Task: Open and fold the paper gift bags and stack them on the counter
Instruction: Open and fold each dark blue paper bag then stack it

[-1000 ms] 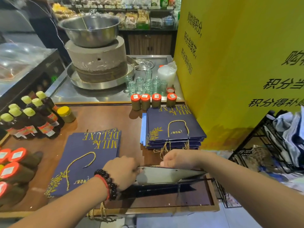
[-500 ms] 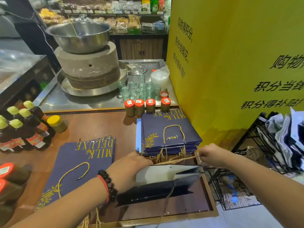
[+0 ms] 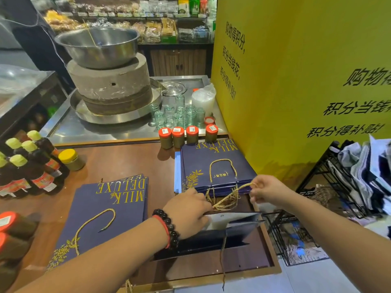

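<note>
A navy paper gift bag (image 3: 228, 233) lies partly opened near the front edge of the wooden counter (image 3: 118, 163), its white inside showing. My left hand (image 3: 188, 210) grips the bag's top edge. My right hand (image 3: 267, 190) pinches the bag's gold rope handle (image 3: 230, 197) and holds it up to the right. A flat stack of navy "MILK DELUXE" bags (image 3: 213, 168) lies just behind, against the yellow wall. Another flat pile of the same bags (image 3: 105, 210) lies to the left.
Dark sauce bottles (image 3: 31, 166) stand at the left edge, red-capped jars (image 3: 186, 136) behind the right stack. A stone mill with a steel bowl (image 3: 105, 66) and glass cups (image 3: 179, 115) fill the back. A black wire rack (image 3: 338, 187) stands at the right.
My right hand has moved right and up, pulling the gold handle out from the bag. My left hand slid toward the middle of the bag's top edge, and the bag has opened further.
</note>
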